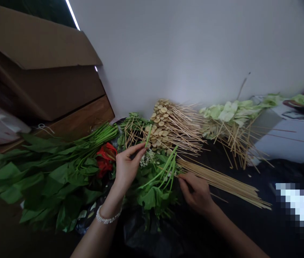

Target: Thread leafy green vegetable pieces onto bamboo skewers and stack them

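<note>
Head view. Left hand (129, 163): thumb and fingertips pinched on a short green stem (148, 136), its free end pointing up and away. Right hand (196, 191): thumb and forefinger appear to grip the end of a thin skewer (168, 171); the remaining fingers are curled.

Location: the stem is held above the middle of the black sheet (138, 236), between its left and right edges and nearer the wall side than the wearer's side. Just below lie loose leafy greens (154, 195); beside the right hand, a bundle of bare skewers (221, 179) slants toward the sheet's right edge. Skewered pale slices (161, 120) are stacked by the far edge; skewered lettuce (229, 111) lies by the far right corner.

Handling (judged): stem very light, crisp, moderately stiff; likely to bruise or split if squeezed, slightly slippery if wet (moisture cannot be confirmed from here). Best hold: a light pinch near the lower end. Skewer light and rigid, but could snap if bent; take it along the shaft, clear of the tip.

Appearance: stem slim, smooth, pale to bright green, nearly straight, no leaf visible on it. Skewer straw-coloured, narrow; its tip is too small to read.
</note>
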Available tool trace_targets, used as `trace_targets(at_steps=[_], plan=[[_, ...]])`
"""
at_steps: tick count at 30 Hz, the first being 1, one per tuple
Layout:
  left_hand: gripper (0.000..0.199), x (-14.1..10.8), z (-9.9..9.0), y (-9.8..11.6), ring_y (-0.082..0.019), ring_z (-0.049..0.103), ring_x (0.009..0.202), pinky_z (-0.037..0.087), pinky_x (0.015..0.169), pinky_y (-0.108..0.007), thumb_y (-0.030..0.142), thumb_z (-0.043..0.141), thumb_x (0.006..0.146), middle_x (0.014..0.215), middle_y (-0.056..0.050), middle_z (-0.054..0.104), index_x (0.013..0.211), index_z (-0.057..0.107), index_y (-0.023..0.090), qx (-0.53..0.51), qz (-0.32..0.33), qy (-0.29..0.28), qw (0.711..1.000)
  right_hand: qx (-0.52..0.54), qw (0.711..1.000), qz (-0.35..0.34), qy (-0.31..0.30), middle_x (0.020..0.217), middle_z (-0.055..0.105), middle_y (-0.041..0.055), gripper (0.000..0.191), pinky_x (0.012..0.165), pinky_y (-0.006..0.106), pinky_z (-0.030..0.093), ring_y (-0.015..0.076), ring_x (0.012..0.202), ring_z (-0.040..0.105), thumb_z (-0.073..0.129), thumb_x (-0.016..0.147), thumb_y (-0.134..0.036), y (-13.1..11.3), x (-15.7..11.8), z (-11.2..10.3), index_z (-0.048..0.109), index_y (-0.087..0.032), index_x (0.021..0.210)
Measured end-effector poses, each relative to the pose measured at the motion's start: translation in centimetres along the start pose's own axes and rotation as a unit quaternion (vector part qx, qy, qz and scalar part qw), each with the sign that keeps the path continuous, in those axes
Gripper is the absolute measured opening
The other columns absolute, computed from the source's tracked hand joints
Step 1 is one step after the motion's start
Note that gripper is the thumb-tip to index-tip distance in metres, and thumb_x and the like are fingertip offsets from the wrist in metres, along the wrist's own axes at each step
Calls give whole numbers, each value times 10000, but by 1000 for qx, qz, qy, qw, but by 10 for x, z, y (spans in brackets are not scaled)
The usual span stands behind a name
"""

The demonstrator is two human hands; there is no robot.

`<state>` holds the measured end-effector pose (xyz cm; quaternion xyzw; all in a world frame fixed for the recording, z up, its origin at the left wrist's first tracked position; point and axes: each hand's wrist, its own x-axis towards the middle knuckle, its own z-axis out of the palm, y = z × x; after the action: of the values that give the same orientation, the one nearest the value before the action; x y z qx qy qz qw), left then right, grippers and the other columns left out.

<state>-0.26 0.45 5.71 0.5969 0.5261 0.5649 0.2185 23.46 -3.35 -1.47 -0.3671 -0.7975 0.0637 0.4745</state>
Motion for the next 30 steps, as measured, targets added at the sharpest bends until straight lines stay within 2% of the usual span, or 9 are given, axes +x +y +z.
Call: trace_targets(at_steps=[4, 9, 20, 30], plan=[[316, -6, 4, 3, -187, 694, 723, 547, 748, -309, 353, 784, 690, 788, -65, 761, 933, 753, 152, -144, -149, -89, 974, 4, 1000, 6, 14, 842, 706, 39, 157, 664, 242, 517, 140, 742, 678, 519, 912, -140, 2, 1, 3, 625, -183, 1020], [320, -13, 9, -7, -152, 674, 683, 538, 766, -304, 351, 818, 640, 765, -58, 757, 883, 761, 151, -203, -221, -98, 949, -4, 1000, 25, 13, 883, 721, 50, 180, 687, 255, 548, 155, 789, 696, 503, 927, -156, 4, 0, 5, 637, -188, 1043], [287, -15, 13, -5, -117, 628, 660, 509, 719, -256, 344, 835, 609, 770, -39, 747, 832, 778, 173, -194, -237, -109, 946, -6, 1000, 28, 6, 898, 722, 53, 202, 707, 260, 562, 158, 806, 699, 495, 935, -164, 5, -2, 6, 642, -191, 1071], [283, -17, 15, -2, -124, 619, 638, 512, 709, -271, 349, 830, 607, 753, -38, 742, 823, 779, 173, -177, -223, -114, 952, -5, 1000, 29, 7, 905, 725, 58, 214, 710, 268, 570, 162, 804, 700, 489, 935, -166, 6, -3, 8, 645, -191, 1079]])
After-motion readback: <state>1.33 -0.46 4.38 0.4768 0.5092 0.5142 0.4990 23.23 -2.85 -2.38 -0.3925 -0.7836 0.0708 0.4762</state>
